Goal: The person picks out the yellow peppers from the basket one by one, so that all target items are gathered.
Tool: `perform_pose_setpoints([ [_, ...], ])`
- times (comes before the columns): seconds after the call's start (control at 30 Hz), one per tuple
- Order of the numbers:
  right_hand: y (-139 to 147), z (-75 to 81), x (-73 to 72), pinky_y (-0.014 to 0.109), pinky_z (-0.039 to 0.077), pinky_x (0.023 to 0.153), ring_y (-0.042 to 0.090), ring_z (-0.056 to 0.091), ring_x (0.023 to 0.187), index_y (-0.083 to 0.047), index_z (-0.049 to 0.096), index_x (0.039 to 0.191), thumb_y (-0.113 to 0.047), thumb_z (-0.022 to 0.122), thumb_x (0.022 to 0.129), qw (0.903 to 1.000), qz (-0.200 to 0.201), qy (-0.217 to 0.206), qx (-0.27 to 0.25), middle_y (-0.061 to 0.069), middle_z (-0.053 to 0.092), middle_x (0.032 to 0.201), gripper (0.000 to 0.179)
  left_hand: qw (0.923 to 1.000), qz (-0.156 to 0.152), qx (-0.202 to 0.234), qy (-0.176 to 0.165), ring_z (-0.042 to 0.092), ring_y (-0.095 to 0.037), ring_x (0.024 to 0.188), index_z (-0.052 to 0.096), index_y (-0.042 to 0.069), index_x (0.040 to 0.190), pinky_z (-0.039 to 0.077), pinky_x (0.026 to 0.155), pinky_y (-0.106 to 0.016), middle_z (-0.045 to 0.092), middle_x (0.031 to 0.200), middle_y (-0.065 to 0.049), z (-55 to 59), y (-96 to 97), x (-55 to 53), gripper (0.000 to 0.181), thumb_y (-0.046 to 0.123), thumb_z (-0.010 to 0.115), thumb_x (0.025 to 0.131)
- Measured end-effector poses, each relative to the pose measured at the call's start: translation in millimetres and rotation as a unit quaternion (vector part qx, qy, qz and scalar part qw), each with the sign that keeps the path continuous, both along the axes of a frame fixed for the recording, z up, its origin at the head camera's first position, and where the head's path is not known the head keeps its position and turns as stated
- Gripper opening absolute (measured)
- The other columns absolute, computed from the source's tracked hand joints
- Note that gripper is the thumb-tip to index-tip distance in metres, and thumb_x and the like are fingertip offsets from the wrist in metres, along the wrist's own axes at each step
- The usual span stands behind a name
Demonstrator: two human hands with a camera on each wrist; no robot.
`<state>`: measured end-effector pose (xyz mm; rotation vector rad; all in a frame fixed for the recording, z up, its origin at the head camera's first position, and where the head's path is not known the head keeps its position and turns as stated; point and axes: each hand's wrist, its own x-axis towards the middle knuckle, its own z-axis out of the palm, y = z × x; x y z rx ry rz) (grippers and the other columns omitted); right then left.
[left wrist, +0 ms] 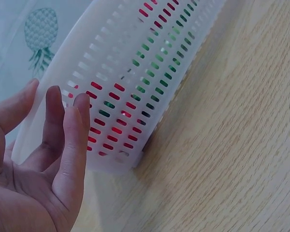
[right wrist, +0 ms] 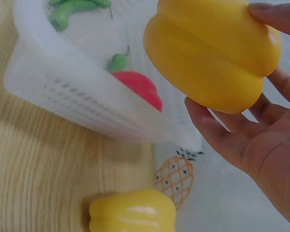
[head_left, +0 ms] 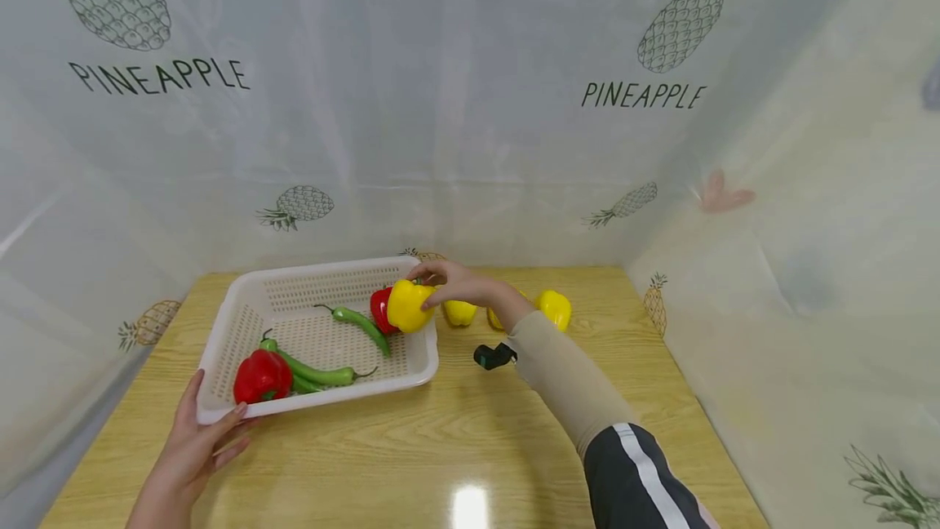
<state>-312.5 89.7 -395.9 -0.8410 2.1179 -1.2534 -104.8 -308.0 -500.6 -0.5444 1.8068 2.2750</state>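
Observation:
My right hand (head_left: 451, 280) grips a yellow bell pepper (head_left: 409, 306) above the right end of a white plastic basket (head_left: 334, 266). In the right wrist view, the thumb and fingers hold the yellow pepper (right wrist: 212, 53) from its sides. At the basket's near left corner, my left hand (head_left: 187, 451) holds the rim between thumb and fingers. Inside lie a red bell pepper (head_left: 262, 375) close to that corner and another red bell pepper (head_left: 379, 308), partly hidden behind the held one. Several green chili peppers (head_left: 360, 325) lie between them.
Yellow bell peppers stand right of the basket: one (head_left: 460, 313) beside its wall, another (head_left: 554, 308) farther right, and one between partly hidden by my right forearm. A small black object (head_left: 494, 356) shows by the right sleeve. A pineapple-print curtain (head_left: 455, 145) borders the wooden table (head_left: 411, 464).

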Motion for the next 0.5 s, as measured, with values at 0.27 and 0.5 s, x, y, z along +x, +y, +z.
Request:
perform_pose_setpoints([
  [0.27, 38, -1.7, 0.7, 0.04, 0.043, 0.101, 0.025, 0.046, 0.125, -0.011, 0.053, 0.136, -0.013, 0.073, 0.081, 0.9998, -0.015, 0.005, -0.01, 0.003, 0.05, 0.135, 0.058, 1.0, -0.002, 0.006, 0.003, 0.071, -0.013, 0.085, -0.015, 0.058, 0.146, 0.058, 0.069, -0.034, 0.054, 0.097, 0.03, -0.7, 1.7, 0.0, 0.104, 0.009, 0.062, 0.096],
  [0.5, 71, -4.8, 2.4, 0.047, 0.038, 0.105, 0.026, 0.043, 0.127, -0.013, 0.053, 0.137, -0.015, 0.072, 0.084, 0.9992, -0.034, 0.01, -0.017, 0.004, 0.047, 0.139, 0.056, 1.0, 0.0, -0.002, -0.002, 0.07, -0.012, 0.085, -0.015, 0.057, 0.146, 0.058, 0.071, -0.035, 0.046, 0.113, 0.023, -0.6, 2.0, -0.4, 0.104, 0.011, 0.063, 0.096],
])
